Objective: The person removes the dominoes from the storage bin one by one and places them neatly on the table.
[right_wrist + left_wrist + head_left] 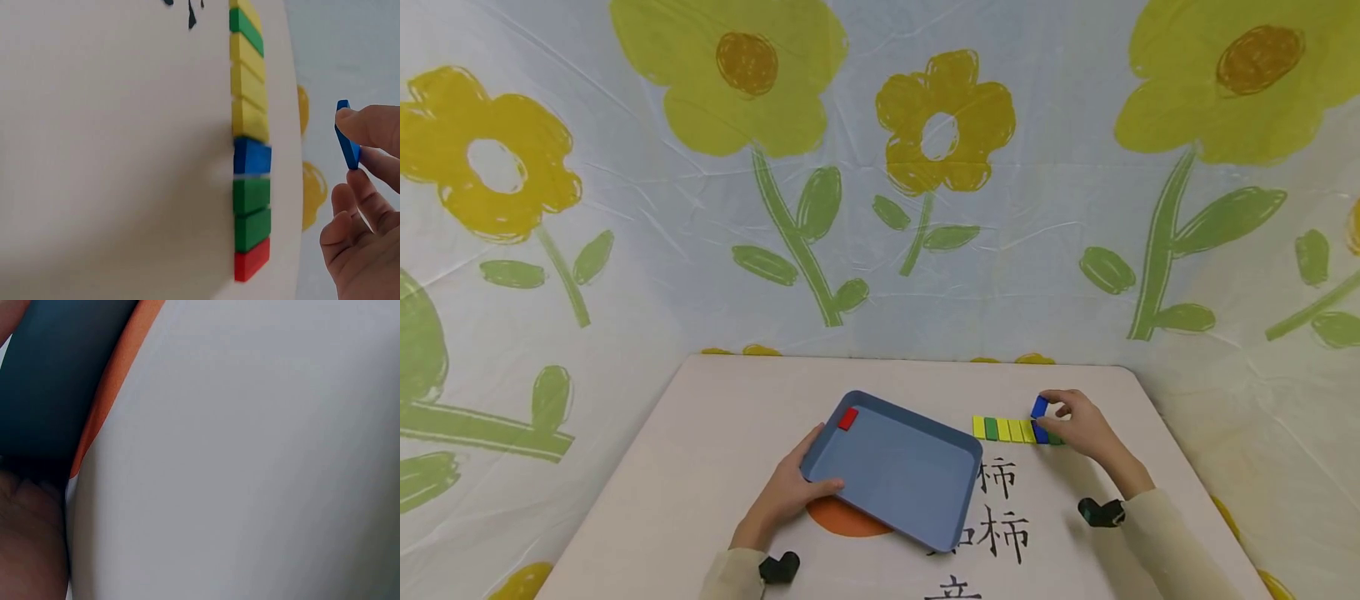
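Observation:
My left hand (788, 487) grips the left corner of a blue-grey rectangular tray (902, 467), its thumb over the rim. A single red block (847, 418) lies in the tray near its far left corner. My right hand (1081, 427) pinches a flat blue block (1039, 406) between thumb and fingers, above a row of blocks. In the right wrist view the held blue block (345, 145) is seen nearly edge-on. The row there has several yellow blocks (249, 84), a green one among them, then a blue block (252, 156), two green blocks (252, 212) and a red block (252, 259).
The pale tabletop (700, 467) bears black printed characters (1004, 533) and an orange printed shape (846, 518) partly covered by the tray. A flower-patterned cloth (1015, 275) stands behind the table and along both sides.

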Motion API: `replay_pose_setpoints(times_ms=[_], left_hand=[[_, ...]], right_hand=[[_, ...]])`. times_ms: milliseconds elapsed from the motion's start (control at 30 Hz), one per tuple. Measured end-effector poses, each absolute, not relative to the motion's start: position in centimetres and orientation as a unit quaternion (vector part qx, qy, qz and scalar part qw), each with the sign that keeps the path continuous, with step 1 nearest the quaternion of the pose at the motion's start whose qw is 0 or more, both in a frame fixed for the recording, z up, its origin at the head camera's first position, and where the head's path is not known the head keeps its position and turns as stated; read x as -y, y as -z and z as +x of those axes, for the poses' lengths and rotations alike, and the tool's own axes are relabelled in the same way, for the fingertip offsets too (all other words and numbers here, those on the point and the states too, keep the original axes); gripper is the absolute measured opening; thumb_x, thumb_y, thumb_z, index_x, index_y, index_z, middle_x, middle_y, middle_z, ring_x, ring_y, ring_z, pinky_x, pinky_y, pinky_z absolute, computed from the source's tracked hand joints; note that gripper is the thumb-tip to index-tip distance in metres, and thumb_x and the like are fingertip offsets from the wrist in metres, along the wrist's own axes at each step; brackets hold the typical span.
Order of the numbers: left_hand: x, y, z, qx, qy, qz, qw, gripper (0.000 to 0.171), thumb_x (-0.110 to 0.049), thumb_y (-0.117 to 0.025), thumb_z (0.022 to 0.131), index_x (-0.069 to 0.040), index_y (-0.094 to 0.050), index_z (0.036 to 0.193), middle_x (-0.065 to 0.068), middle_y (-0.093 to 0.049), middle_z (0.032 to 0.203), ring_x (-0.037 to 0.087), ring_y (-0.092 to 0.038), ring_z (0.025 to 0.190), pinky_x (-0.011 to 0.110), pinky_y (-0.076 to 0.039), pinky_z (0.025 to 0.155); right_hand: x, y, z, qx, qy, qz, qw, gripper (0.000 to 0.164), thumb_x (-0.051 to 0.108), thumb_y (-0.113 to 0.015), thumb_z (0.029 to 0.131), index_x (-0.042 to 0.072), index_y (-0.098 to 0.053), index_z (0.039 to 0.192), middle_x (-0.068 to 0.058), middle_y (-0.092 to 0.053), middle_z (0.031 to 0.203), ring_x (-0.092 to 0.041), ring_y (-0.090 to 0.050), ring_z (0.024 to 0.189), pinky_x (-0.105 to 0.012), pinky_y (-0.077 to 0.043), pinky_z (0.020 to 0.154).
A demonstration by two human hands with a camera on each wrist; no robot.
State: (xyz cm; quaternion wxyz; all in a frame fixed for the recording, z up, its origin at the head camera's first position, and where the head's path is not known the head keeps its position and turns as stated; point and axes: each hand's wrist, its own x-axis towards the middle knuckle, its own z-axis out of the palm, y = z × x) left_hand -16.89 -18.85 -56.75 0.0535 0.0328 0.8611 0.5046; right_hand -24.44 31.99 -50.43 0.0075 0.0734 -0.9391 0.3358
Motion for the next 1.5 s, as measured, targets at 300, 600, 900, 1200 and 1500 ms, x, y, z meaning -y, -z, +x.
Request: replay_pose_setpoints(times_ms=[300,600,900,1200,1500], left_hand=[[18.8,56.7,-16.9,-0.860,-0.506,0.028,0.061,0.104,-0.042,-0.089,0.078,-0.031,-0.030,0.163,0.008,-0.035,0.167,0.038,-0.039,0.149,0.065,-0.035,0.117],[18.8,56.8,-17.0,-0.863,-0.502,0.025,0.059,0.104,-0.043,-0.089,0.078,-0.030,-0.031,0.163,0.008,-0.036,0.166,0.037,-0.040,0.149,0.065,-0.035,0.117],[18.7,56.7,-17.0,-0.860,-0.505,0.021,0.062,0.104,-0.043,-0.089,0.078,-0.031,-0.030,0.163,0.006,-0.035,0.167,0.036,-0.039,0.149,0.064,-0.034,0.118],[18.8,56.9,-17.0,-0.862,-0.502,0.024,0.068,0.104,-0.044,-0.088,0.079,-0.032,-0.029,0.163,0.007,-0.034,0.167,0.037,-0.038,0.150,0.065,-0.034,0.118],[18.9,56.8,-17.0,-0.862,-0.502,0.030,0.066,0.103,-0.043,-0.089,0.079,-0.033,-0.029,0.163,0.007,-0.034,0.167,0.037,-0.038,0.150,0.065,-0.034,0.118]], right_hand=[[-35.3,51.2,-23.7,0.939,-0.337,0.066,0.005,0.050,0.010,-0.075,0.090,-0.009,-0.059,0.134,-0.035,-0.055,0.130,-0.038,-0.064,0.099,-0.028,-0.052,0.063],[-38.1,51.7,-23.3,0.948,-0.315,0.056,-0.006,0.045,0.005,-0.069,0.088,-0.010,-0.061,0.130,-0.035,-0.057,0.126,-0.041,-0.063,0.099,-0.032,-0.053,0.066],[-39.9,53.2,-24.0,0.957,-0.283,0.061,-0.011,0.044,-0.002,-0.067,0.078,-0.014,-0.065,0.121,-0.037,-0.059,0.118,-0.035,-0.062,0.089,-0.040,-0.055,0.070],[-39.7,53.8,-24.5,0.961,-0.268,0.056,-0.032,0.047,-0.006,-0.063,0.076,-0.013,-0.064,0.122,-0.038,-0.056,0.117,-0.034,-0.054,0.089,-0.039,-0.051,0.071],[-39.5,54.3,-24.9,0.962,-0.268,0.052,-0.025,0.050,-0.007,-0.059,0.073,-0.011,-0.065,0.122,-0.039,-0.056,0.121,-0.036,-0.053,0.092,-0.036,-0.046,0.071]])
